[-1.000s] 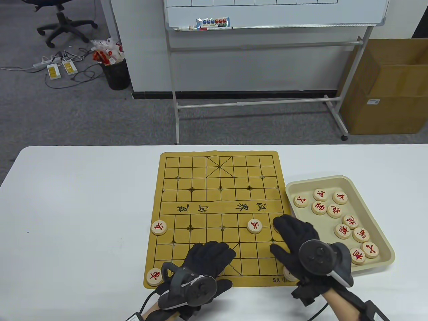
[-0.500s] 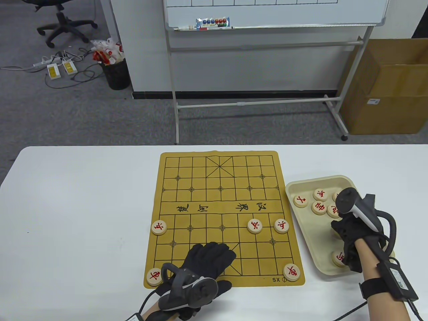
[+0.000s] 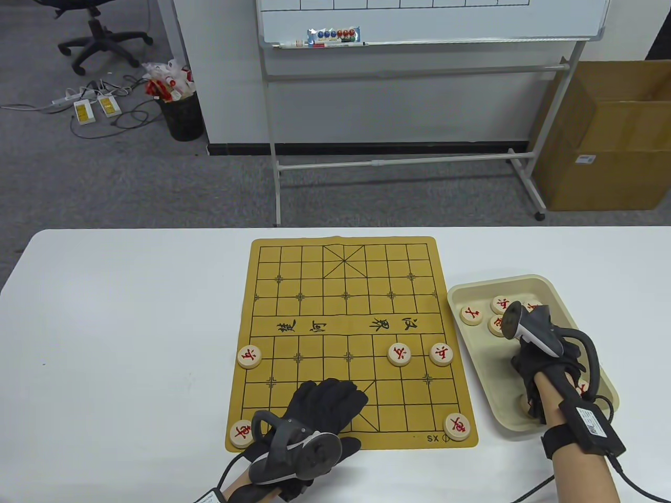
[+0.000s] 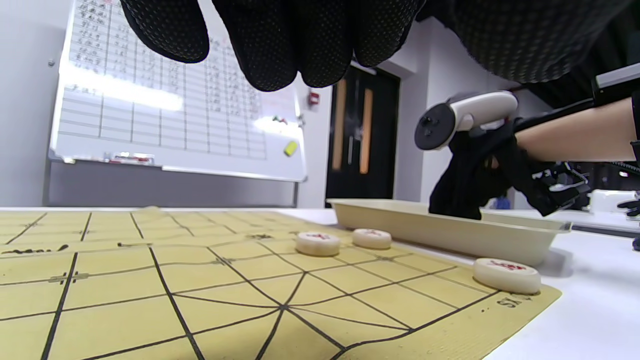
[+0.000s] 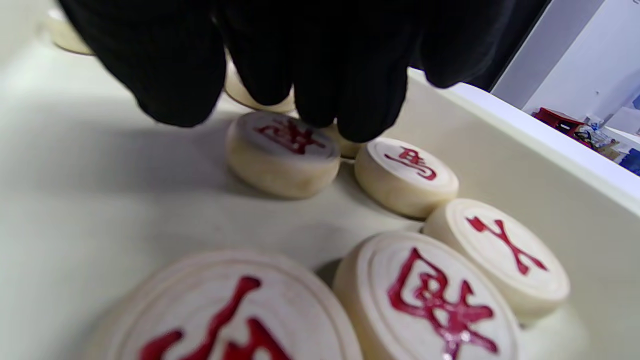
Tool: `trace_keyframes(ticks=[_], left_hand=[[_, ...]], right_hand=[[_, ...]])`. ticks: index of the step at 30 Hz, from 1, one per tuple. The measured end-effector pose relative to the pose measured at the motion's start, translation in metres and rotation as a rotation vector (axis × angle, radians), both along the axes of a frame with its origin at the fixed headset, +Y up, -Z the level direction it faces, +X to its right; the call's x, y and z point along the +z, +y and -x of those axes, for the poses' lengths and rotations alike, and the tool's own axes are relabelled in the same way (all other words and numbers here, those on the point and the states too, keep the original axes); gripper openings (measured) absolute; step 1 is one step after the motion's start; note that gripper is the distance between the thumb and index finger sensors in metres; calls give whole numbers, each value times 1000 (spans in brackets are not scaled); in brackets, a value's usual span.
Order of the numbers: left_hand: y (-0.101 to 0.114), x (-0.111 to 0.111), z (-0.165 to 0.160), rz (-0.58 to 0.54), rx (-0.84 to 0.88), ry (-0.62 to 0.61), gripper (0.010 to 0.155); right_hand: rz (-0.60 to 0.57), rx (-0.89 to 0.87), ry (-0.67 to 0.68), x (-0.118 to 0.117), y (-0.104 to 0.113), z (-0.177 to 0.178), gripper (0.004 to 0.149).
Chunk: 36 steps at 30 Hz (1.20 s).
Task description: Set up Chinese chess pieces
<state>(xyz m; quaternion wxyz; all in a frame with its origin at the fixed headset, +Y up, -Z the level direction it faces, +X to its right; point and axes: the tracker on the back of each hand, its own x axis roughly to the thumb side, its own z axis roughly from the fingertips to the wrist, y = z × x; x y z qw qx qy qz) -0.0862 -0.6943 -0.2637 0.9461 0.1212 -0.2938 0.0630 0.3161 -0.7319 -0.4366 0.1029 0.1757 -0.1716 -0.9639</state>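
The yellow chess board (image 3: 346, 314) lies mid-table. On it stand red-lettered pieces: three on the soldier row (image 3: 249, 357) (image 3: 399, 354) (image 3: 441, 354) and two at the near corners (image 3: 241, 433) (image 3: 457, 426). My left hand (image 3: 341, 392) rests flat on the board's near edge, empty. My right hand (image 3: 527, 367) reaches down into the beige tray (image 3: 529, 283). In the right wrist view its fingertips (image 5: 350, 115) hang just over loose pieces (image 5: 282, 152) (image 5: 405, 175). None is lifted, and I see no piece held.
Several more pieces lie in the tray, some hidden under my right hand (image 3: 471, 315) (image 3: 500, 304). Behind the white table (image 3: 131, 314) stand a whiteboard frame (image 3: 398, 162) and a cardboard box (image 3: 608, 136).
My right hand left a piece on the soldier row's right side, moved into the tray, then shifted slightly lower and left there. My left hand has stayed put.
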Motion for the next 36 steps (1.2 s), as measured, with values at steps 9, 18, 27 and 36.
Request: trace_keyframes(ticks=[9, 18, 27, 36], left_hand=[[0, 0, 0, -7, 0, -1, 79], [-1, 0, 0, -5, 2, -3, 79], [-1, 1, 0, -8, 7, 0, 79], [0, 1, 1, -15, 21, -1, 79]], right_hand=[[41, 79, 35, 0, -10, 6, 70], [121, 67, 62, -2, -16, 8, 75], [3, 90, 122, 3, -11, 10, 73], [-192, -90, 288, 36, 50, 35, 73]])
